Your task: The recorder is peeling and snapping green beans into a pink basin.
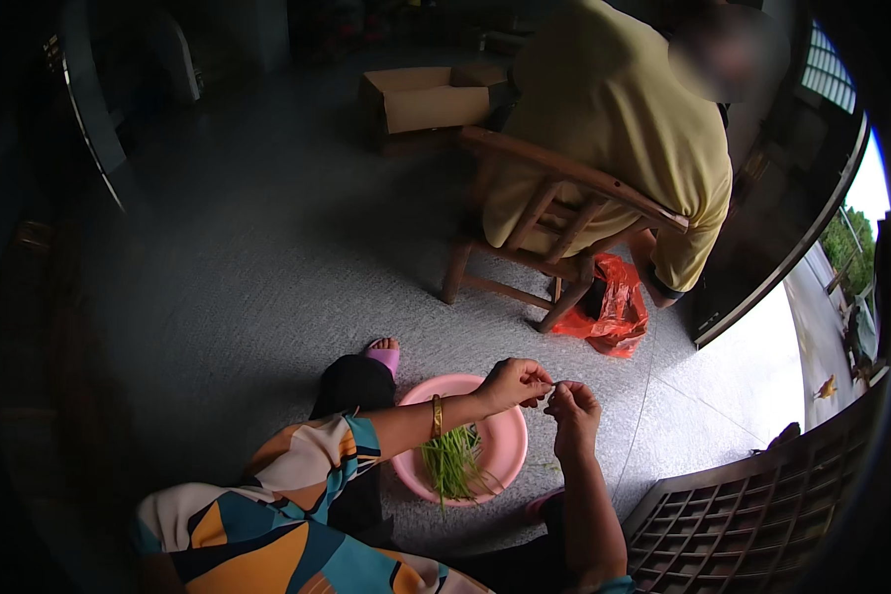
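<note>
My left hand (518,384), with a gold bangle (436,416) on its wrist, is raised above the far right rim of a pink plastic basin (511,438). Its thumb and fingers are pinched and meet the pinched fingertips of my right hand (575,416), just right of the basin. Whether some small piece sits between the fingertips is too fine to make out. Long, thin green vegetable stalks (451,466) lie in the basin, a few reaching over its near rim. My left forearm hides part of the basin.
Ahead, a person in a yellow shirt (609,134) sits on a wooden chair (575,167), back towards me. Beside the chair is a red plastic bag (620,315). An open cardboard box (436,110) stands farther back. A lattice panel (742,520) borders the lower right, near a bright doorway.
</note>
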Available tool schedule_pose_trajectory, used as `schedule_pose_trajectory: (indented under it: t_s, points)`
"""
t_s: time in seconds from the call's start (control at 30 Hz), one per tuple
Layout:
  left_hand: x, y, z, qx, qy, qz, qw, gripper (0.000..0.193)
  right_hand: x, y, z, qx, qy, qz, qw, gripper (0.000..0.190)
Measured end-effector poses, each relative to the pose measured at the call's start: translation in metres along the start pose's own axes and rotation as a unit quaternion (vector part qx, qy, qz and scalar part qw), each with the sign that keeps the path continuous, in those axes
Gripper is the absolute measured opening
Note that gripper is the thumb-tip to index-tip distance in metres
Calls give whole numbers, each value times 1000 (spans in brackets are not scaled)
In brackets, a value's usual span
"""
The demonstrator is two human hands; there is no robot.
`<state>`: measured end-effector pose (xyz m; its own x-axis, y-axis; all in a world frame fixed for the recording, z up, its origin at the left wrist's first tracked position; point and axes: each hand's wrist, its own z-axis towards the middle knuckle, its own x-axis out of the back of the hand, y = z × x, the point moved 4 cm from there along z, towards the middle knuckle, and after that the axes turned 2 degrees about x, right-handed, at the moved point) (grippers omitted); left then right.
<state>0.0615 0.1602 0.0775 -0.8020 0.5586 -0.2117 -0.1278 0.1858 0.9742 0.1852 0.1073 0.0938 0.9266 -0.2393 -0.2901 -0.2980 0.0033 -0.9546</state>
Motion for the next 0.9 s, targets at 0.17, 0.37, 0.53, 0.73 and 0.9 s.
schedule_pose_trajectory:
  t_s: [0.17,0.37,0.53,0.73,0.9]
  points:
    - [1,0,0,-34,17,2,999,12,3,3,-1,-20,10,52,998,8]
    - [-5,-1,-3,-21,15,25,999,15,8,5,-8,-26,18,103,994,8]
    - [-3,-3,0,-26,17,34,999,13,15,5,-5,-48,37,151,987,9]
    - [14,1,4,-39,41,31,998,12,24,4,8,-55,77,154,984,12]
    - [19,7,4,-24,40,33,998,13,40,6,5,-49,91,160,982,10]
